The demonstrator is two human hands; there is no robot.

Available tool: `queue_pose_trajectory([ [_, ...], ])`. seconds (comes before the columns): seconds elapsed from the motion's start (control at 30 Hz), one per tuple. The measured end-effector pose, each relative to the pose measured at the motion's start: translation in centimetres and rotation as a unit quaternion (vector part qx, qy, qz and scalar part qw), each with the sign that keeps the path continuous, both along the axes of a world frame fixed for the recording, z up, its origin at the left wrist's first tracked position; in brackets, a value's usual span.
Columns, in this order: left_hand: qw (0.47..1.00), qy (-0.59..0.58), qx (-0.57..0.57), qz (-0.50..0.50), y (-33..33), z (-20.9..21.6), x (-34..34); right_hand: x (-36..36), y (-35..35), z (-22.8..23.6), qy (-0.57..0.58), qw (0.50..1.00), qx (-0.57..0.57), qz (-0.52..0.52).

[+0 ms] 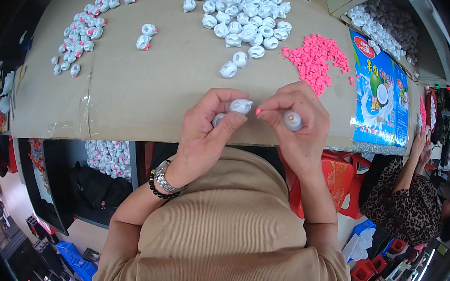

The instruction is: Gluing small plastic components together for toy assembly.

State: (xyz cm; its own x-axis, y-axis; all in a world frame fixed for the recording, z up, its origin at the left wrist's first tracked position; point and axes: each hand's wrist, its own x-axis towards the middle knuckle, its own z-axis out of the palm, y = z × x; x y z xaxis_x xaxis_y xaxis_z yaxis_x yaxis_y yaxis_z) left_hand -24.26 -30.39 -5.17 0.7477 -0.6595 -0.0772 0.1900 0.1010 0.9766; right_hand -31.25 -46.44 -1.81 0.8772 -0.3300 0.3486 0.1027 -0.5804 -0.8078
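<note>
My left hand [207, 125] holds a small white plastic cap [241, 106] between thumb and fingers, with another white piece tucked lower in the palm. My right hand [296, 120] pinches a tiny pink plug [258, 112] at its fingertips, right beside the cap, and keeps a grey-white piece [292, 120] in its curled fingers. Both hands hover over the near edge of a cardboard-covered table [148, 96]. Just beyond them lie two loose white caps [234, 65].
A big pile of white caps [244, 14] lies at the far middle, a heap of pink plugs [313, 57] to its right, and finished caps with pink [83, 26] at far left. A blue printed carton [381, 98] and a box of caps sit right. Another person [407, 194] sits lower right.
</note>
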Motion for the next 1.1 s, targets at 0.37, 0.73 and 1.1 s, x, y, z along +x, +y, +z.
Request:
queue_pose_trajectory([
  [0.37, 0.983, -0.178, 0.029, 0.025, -0.1, 0.0, 0.0, 0.1, 0.8, -0.5, 0.033, 0.994, 0.103, 0.009],
  [0.73, 0.945, -0.317, 0.076, 0.030, -0.2, 0.5, 0.4, 0.3, 0.5, -1.1, 0.044, 0.971, 0.237, 0.000],
  [1.1, 0.996, -0.061, 0.062, 0.011, 0.7, 0.5, 1.2, -0.2, 0.7, -1.9, 0.020, 0.948, 0.315, -0.032],
])
